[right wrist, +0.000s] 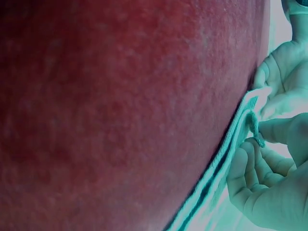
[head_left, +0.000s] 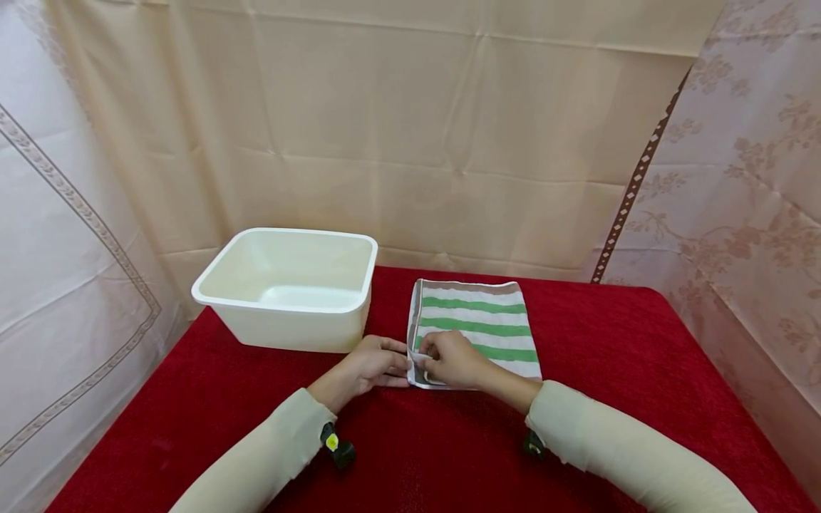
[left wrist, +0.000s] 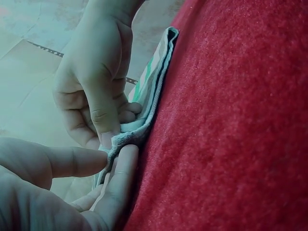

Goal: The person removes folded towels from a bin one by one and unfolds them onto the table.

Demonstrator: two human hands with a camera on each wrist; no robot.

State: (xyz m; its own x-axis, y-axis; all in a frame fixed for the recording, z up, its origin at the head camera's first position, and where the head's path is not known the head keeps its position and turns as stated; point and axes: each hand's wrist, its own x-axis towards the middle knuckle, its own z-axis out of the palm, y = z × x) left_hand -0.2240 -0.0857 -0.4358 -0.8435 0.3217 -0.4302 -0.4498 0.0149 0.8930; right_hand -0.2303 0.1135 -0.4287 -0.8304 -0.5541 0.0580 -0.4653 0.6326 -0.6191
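Observation:
A folded towel point(head_left: 474, 320) with green and white stripes and a grey-brown border lies on the red table covering. My right hand point(head_left: 452, 358) pinches a lifted layer at its near left corner between thumb and curled fingers. My left hand point(head_left: 375, 362) is at the towel's left edge. In the left wrist view, the edge of the towel point(left wrist: 127, 137) runs between the left thumb and finger, close to the right hand point(left wrist: 98, 72). From the right wrist, the layered towel edge point(right wrist: 207, 180) shows beneath the right hand point(right wrist: 269, 178), with the left hand point(right wrist: 286, 74) beyond.
An off-white plastic basin point(head_left: 285, 320) stands left of the towel, just behind the left hand. Red fabric point(head_left: 609, 356) covers the table. A beige curtain point(head_left: 417, 128) hangs behind, with patterned cloths at both sides.

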